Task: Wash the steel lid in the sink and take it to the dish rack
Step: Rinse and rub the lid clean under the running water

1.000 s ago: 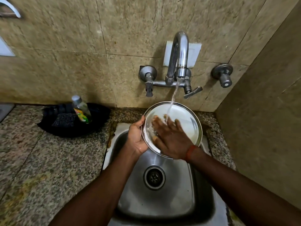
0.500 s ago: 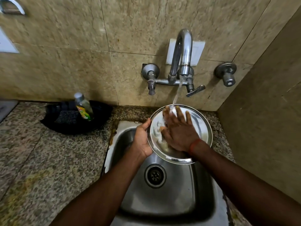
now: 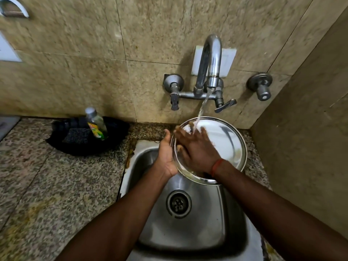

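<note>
The round steel lid (image 3: 228,144) is tilted over the back of the steel sink (image 3: 190,228), under water running from the tap (image 3: 210,61). My left hand (image 3: 165,157) grips the lid's left rim. My right hand (image 3: 195,147) lies flat on the lid's inner face with fingers spread, and the stream hits near its fingertips. The lid's lower edge is hidden behind my right wrist, which wears an orange thread.
A black tray (image 3: 113,146) on the granite counter (image 3: 47,185) left of the sink holds a dish soap bottle (image 3: 96,123) and a dark scrub pad (image 3: 77,136). Tiled walls close in behind and to the right. A separate valve (image 3: 260,87) sticks out right of the tap.
My right hand has slid back and forth across the lid's face under the water. The lid has stayed in my left hand over the sink, shifting slightly right in view.
</note>
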